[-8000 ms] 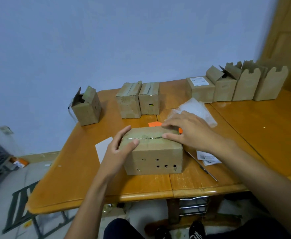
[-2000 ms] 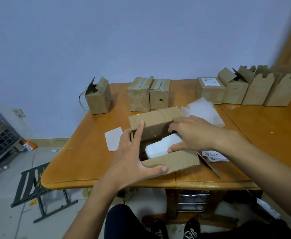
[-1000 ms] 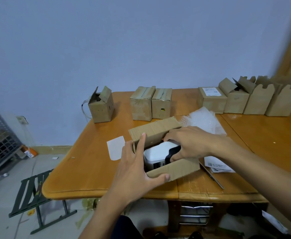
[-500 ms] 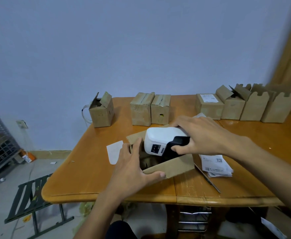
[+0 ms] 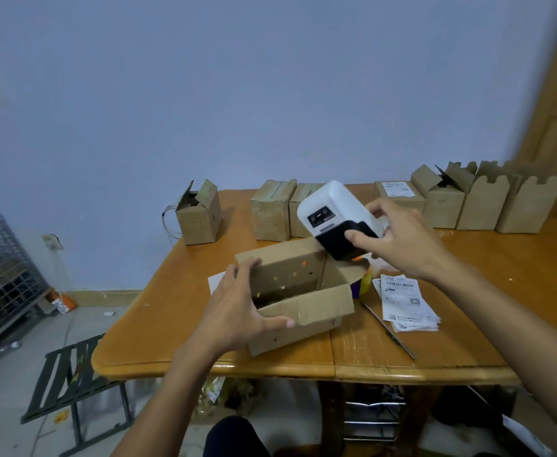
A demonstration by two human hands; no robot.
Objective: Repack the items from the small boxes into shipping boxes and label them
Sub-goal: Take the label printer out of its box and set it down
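Observation:
An open cardboard box (image 5: 306,311) with small holes in its sides stands near the table's front edge. My left hand (image 5: 237,308) holds its left end, thumb along the near flap and fingers over the far wall. My right hand (image 5: 399,239) grips a white and black device (image 5: 333,216) in the air above the box's right end, tilted. The inside of the box looks dark and I cannot see anything in it.
Along the back of the wooden table (image 5: 501,291) stand several small cardboard boxes (image 5: 201,216), some open (image 5: 445,199), one with a label (image 5: 397,192). A stack of printed labels (image 5: 405,301) and a thin blade tool (image 5: 389,331) lie right of the box. A white slip (image 5: 216,282) lies left of it.
My right hand has lifted the white and black device out of the box and raised it up and to the right. My left hand keeps hold of the box.

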